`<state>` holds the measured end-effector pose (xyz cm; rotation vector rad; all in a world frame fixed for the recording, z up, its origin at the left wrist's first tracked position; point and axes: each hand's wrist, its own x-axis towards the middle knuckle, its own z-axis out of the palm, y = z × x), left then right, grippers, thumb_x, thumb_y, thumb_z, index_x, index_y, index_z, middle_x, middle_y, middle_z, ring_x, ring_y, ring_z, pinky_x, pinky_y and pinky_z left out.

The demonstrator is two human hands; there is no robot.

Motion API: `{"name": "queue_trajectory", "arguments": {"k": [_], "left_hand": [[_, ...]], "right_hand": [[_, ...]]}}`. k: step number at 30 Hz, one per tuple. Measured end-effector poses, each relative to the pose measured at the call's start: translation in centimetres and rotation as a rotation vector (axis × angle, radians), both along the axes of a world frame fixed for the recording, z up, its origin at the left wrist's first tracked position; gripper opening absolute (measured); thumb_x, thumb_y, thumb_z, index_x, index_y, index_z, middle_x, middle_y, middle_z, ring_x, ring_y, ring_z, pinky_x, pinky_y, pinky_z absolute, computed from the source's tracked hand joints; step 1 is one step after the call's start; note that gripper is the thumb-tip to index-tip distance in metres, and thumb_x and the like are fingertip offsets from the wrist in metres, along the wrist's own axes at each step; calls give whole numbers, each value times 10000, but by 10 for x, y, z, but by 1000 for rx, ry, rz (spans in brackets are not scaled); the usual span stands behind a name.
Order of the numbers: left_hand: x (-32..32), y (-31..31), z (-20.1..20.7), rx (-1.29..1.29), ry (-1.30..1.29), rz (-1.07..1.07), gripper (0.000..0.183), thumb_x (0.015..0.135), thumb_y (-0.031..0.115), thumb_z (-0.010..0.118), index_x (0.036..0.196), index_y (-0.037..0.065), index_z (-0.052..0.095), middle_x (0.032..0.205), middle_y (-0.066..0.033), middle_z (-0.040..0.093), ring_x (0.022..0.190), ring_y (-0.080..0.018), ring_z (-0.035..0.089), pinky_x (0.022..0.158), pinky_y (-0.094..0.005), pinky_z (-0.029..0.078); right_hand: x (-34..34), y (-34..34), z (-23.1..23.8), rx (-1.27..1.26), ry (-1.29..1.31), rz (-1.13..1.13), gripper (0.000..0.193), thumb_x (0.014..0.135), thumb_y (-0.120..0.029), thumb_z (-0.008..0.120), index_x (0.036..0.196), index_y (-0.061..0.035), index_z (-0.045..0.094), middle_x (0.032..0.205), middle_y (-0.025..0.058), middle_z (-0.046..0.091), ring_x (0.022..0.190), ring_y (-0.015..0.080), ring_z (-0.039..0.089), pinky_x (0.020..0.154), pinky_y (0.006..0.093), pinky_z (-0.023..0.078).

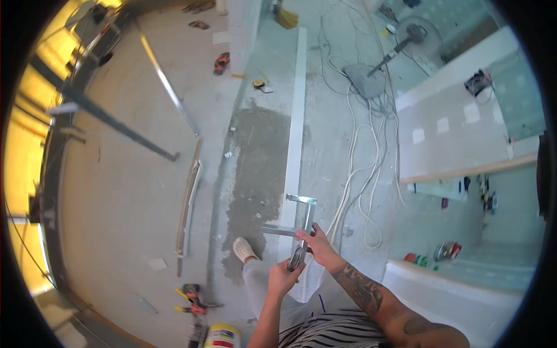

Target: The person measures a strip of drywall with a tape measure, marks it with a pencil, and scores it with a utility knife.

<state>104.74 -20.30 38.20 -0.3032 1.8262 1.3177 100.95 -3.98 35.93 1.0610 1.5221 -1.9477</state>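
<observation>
In front of my body I hold a shiny metal F-shaped piece [309, 213], with a short crossbar at its far end and a longer bar reaching out to the left. My right hand [319, 245] is closed around its upright near the left-reaching bar. Lower down, my left hand [283, 278] grips the near end, where a darker grey part [297, 257] shows between the fingers. Whether that part belongs to the metal piece is unclear. Beneath it a long pale strip [295, 127] lies along the floor, running away from me.
White cables [354, 174] sprawl to the right, near a standing fan [413, 33]. A tape measure [259, 85] lies ahead on the floor. Metal bars [168, 87] lean or lie at left. A red-and-black power tool [192, 294] and a yellow-and-white bucket [222, 335] are at near left.
</observation>
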Motion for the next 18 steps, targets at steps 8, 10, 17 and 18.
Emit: {"name": "queue_trajectory", "arguments": {"k": [8, 10, 17, 18], "left_hand": [[-96, -87, -44, 232, -484, 39, 349, 889, 317, 665, 1079, 25, 687, 824, -41, 666, 552, -105, 565, 480, -245, 439], [-125, -92, -45, 384, -670, 29, 331, 891, 294, 669, 1110, 46, 678, 784, -34, 644, 569, -124, 580, 497, -262, 458], [-270, -38, -50, 67, -487, -559, 437, 858, 315, 710, 1166, 12, 647, 743, -25, 639, 626, -107, 592, 572, -259, 465], [-293, -28, -54, 81, -463, -578, 440, 849, 319, 719, 1155, 10, 652, 739, -24, 642, 635, -102, 595, 577, -256, 468]], "right_hand": [[-4, -10, -29, -783, 135, -578, 505, 957, -248, 518, 1350, 27, 360, 1174, 188, 585, 1061, 303, 606, 958, 472, 474], [-15, -22, -29, -911, 257, -675, 459, 959, -247, 396, 1345, 0, 424, 1269, 246, 538, 1207, 365, 515, 1084, 542, 336], [-95, -16, -68, -1198, 421, -994, 511, 882, -208, 454, 1354, -14, 444, 1225, 216, 559, 1173, 353, 516, 1080, 526, 334], [-113, -7, -75, -1166, 490, -944, 544, 854, -183, 483, 1362, 1, 415, 1242, 206, 543, 1184, 345, 510, 1067, 501, 355]]}}
